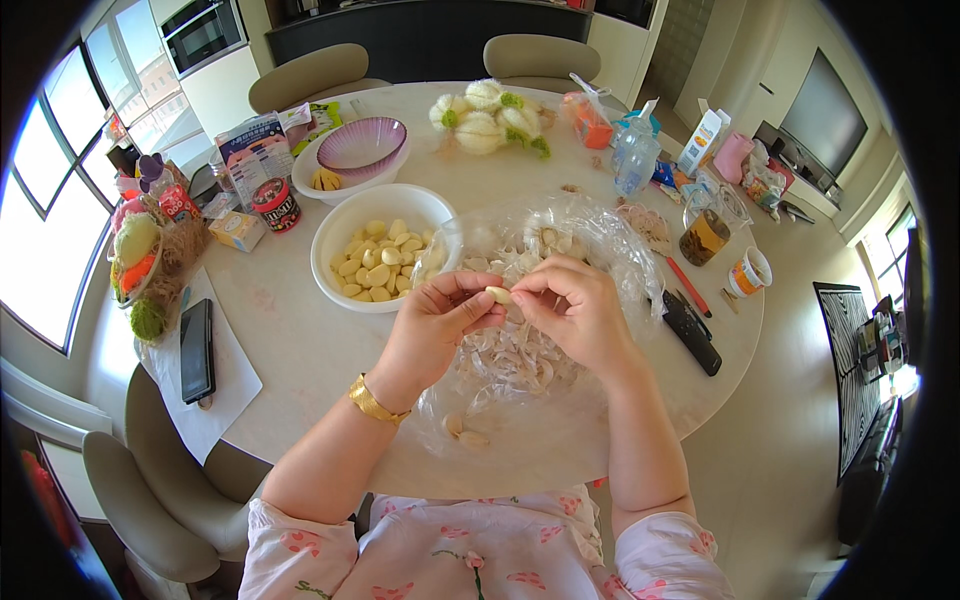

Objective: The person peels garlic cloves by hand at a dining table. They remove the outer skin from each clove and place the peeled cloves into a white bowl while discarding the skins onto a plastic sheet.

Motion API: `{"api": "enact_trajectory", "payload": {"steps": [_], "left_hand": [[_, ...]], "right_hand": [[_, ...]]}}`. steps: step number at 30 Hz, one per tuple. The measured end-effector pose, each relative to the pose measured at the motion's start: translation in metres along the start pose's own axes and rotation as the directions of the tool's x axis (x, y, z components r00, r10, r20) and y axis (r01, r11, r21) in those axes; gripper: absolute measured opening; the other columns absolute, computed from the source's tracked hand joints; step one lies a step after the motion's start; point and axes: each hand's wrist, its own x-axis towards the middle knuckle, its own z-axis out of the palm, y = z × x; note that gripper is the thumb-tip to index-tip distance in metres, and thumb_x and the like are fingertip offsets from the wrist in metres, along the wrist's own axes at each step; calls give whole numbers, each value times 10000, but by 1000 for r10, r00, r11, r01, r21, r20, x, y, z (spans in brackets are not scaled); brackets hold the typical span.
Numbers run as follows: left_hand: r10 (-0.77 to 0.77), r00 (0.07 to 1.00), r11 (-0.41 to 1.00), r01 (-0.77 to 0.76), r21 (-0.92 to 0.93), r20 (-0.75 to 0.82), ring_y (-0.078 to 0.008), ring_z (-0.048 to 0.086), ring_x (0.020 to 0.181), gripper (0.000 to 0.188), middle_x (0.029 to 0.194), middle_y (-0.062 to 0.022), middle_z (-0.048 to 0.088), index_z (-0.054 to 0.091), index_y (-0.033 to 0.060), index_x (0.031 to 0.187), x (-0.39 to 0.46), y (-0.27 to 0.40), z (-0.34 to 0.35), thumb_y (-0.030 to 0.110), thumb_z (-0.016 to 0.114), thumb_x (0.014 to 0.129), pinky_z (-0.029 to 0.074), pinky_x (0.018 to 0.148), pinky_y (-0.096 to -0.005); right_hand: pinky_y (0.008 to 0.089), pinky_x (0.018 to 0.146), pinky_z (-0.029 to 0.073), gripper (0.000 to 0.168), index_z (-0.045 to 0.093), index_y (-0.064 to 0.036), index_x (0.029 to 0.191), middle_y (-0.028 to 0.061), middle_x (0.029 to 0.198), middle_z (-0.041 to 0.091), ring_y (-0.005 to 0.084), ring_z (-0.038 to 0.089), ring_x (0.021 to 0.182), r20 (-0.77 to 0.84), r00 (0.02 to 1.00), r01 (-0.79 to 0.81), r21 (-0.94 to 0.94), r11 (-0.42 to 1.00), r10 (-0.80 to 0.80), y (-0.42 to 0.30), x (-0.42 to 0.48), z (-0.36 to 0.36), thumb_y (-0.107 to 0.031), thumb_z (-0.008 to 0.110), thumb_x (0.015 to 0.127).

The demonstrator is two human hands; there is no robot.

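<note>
A pale garlic clove [499,295] is held between the thumb and forefinger of my left hand [450,304]. The fingertips of my right hand [574,307] pinch at its right end. Under both hands lies a clear plastic bag [630,255], spread out and heaped with papery garlic skins [517,360]. A garlic bulb [551,238] sits at the far side of the heap. Just beyond my left hand, peeled cloves [379,259] partly fill a white plastic bowl [326,259]. Two unpeeled cloves [465,433] rest on the near part of the bag.
Right of the bag lie a black-handled knife [691,334] and a red pen-like tool [688,287]. A glass of dark liquid [705,236] stands beyond them. To the left are a phone [197,351] on white paper and a second white bowl [304,169] holding a purple dish [362,146].
</note>
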Motion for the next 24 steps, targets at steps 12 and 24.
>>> {"api": "enact_trajectory", "payload": {"steps": [12, 24], "left_hand": [[-1, 1000, 1000, 1, 8, -2, -145, 690, 937, 207, 1072, -94, 690, 646, -43, 1189, -1, 0, 2, 14, 603, 994, 591, 905, -282], [-10, 1000, 1000, 10, -17, 7, -157, 698, 955, 210, 1103, -97, 694, 635, -30, 1207, 0, 1, 0, 18, 570, 1013, 590, 897, -294]], "right_hand": [[275, 604, 519, 55, 713, -3, 900, 58, 808, 655, 144, 648, 674, 5, 999, -33, -13, 999, 33, 0, -1, -1, -50, 733, 878], [255, 583, 510, 63, 714, -5, 923, 51, 838, 666, 126, 643, 678, -11, 999, 48, -22, 999, -48, 1, 0, 0, -22, 740, 868]]}}
